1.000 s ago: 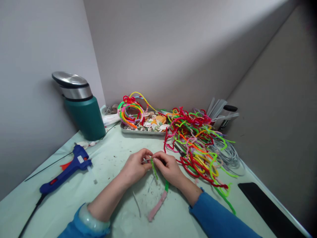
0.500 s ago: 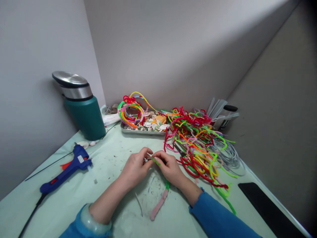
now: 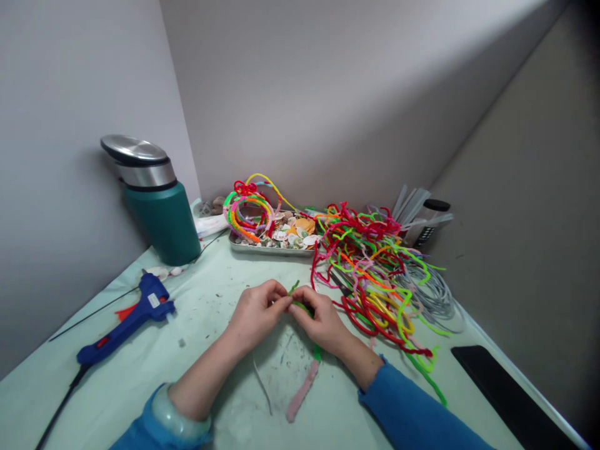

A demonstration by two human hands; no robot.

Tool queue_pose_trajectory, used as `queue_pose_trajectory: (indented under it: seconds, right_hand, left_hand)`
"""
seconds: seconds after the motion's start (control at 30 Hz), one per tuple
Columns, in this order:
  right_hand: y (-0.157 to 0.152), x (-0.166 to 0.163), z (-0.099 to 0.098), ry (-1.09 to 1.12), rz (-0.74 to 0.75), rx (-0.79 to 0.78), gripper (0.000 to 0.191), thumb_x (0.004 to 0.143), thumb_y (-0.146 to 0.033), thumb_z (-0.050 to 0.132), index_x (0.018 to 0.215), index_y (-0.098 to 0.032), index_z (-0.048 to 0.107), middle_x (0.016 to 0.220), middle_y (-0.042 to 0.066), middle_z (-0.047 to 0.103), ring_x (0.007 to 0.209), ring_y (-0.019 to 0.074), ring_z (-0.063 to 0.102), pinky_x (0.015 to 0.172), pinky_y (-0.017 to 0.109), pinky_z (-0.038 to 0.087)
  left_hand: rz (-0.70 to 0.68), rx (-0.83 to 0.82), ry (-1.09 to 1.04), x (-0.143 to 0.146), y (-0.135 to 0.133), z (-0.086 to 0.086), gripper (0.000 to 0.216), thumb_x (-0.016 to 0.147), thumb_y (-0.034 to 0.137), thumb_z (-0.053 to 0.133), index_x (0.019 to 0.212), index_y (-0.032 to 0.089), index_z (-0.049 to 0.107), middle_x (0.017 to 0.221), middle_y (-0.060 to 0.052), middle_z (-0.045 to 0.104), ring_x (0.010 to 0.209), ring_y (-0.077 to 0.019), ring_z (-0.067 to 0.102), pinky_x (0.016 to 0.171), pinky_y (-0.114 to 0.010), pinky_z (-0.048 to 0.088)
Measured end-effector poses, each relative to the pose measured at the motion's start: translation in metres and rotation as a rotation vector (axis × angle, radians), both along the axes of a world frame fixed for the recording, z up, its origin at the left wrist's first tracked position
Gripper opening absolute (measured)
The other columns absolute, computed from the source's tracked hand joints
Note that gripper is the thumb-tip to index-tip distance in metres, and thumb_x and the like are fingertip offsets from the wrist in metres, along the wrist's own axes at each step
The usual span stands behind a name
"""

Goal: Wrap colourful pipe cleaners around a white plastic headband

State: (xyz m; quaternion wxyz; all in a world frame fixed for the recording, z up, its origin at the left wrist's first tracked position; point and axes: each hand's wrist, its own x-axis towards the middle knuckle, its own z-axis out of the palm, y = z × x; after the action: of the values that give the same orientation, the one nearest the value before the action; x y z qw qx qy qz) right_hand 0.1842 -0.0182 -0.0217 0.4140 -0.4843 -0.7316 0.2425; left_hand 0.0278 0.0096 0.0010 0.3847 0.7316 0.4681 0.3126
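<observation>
My left hand (image 3: 259, 314) is closed in a pinch, its fingertips meeting those of my right hand above the table. A thin pale wire (image 3: 262, 389) hangs out below my left palm; its upper part is hidden by the fingers. Thumb and fingers of my right hand (image 3: 322, 319) pinch a green fuzzy pipe cleaner (image 3: 294, 287), whose short end sticks up between the two hands. From beneath the right hand comes a green piece joined to a pink fuzzy strip (image 3: 304, 392), which trails toward me over the table.
A blue glue gun (image 3: 126, 319) lies left, before a green bottle (image 3: 162, 219). Behind my hands sits a metal tray (image 3: 272, 251) of shells with coiled pipe cleaners. Right are a tangled pipe cleaner pile (image 3: 365, 250), scissors (image 3: 340, 284), grey wire coils (image 3: 438, 294) and a black strip (image 3: 506, 394).
The green end between my fingertips now points upward, where it lay lower before. My left fingers have closed in toward the right ones. More of the pale wire shows below my left hand.
</observation>
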Motion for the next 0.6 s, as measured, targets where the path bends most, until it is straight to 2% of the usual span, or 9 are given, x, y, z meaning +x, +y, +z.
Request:
queue_pose_trajectory:
  seconds: [0.2,0.47,0.6]
  right_hand:
    - [-0.0006,-0.0016,-0.0026,-0.039,-0.017,0.011,0.008,0.081,-0.024,0.052,0.081,-0.016,0.056,0.07,0.0,0.058,0.062,0.0112,0.05,0.057,0.021,0.036]
    - [-0.0009,-0.0004,-0.0019,-0.046,0.007,0.004,0.01,0.082,-0.019,0.049,0.077,-0.016,0.058,0.07,0.0,0.06,0.061,0.0105,0.052,0.058,0.021,0.037]
    - [-0.0023,-0.0006,-0.0003,-0.051,0.036,0.0,0.012,0.082,-0.018,0.048,0.075,-0.017,0.058,0.068,-0.001,0.059,0.06,0.0101,0.051,0.058,0.021,0.037]
  left_hand:
    - [0.009,-0.026,-0.008,0.0011,0.0005,-0.0034,0.02,0.076,0.035,0.049,0.072,0.018,0.057,0.056,0.004,0.057,0.049,-0.009,0.047,0.048,-0.019,0.031]
    - [-0.01,0.007,0.019,0.0007,-0.0001,-0.005,0.019,0.077,0.031,0.046,0.068,0.018,0.056,0.051,0.004,0.055,0.045,-0.0084,0.045,0.046,-0.018,0.03]
    - [-0.016,-0.05,-0.003,0.0014,-0.0002,-0.0055,0.018,0.077,0.031,0.046,0.068,0.018,0.054,0.051,0.004,0.056,0.04,-0.0074,0.044,0.043,-0.018,0.031]
